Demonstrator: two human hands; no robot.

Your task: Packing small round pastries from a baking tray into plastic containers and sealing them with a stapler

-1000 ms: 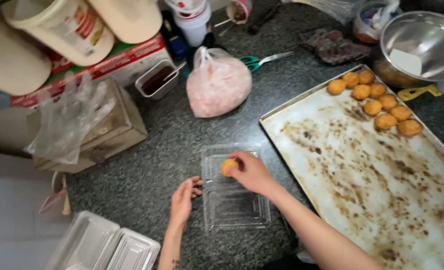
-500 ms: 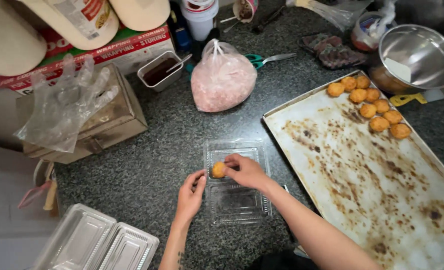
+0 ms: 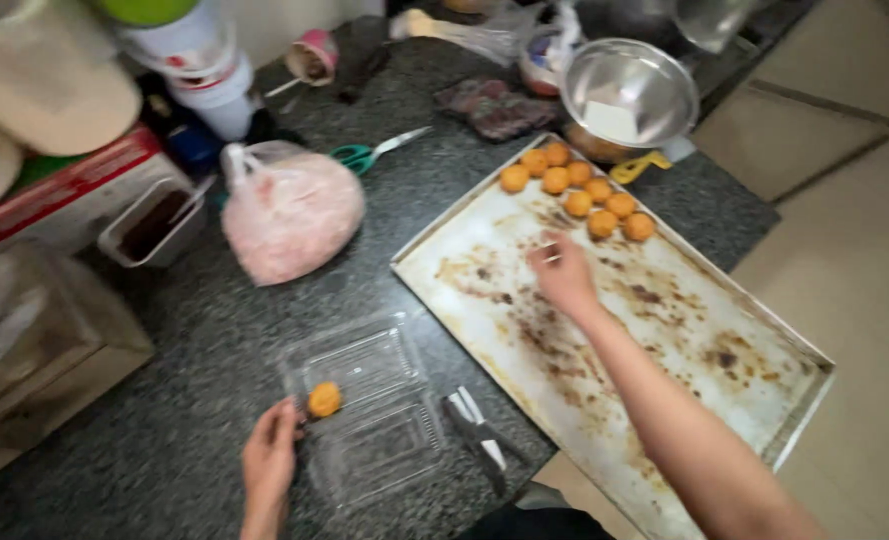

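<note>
A clear plastic clamshell box (image 3: 370, 410) lies open on the dark speckled counter. One round golden pastry (image 3: 325, 399) sits in its near left corner. My left hand (image 3: 268, 465) rests against the box's left edge, fingers touching it. My right hand (image 3: 562, 273) is stretched over the stained metal baking tray (image 3: 665, 340), empty, fingers loosely apart, a short way from the cluster of several golden pastries (image 3: 580, 192) at the tray's far corner.
A pink filled plastic bag (image 3: 290, 210) and green-handled scissors (image 3: 375, 152) lie beyond the box. A steel bowl (image 3: 630, 92) stands behind the tray. Tongs (image 3: 477, 432) lie beside the box. Boxes and tubs crowd the left side.
My right hand set the pastry down in the box and moved right, out over the tray toward the other pastries. My left hand stayed at the box's left edge.
</note>
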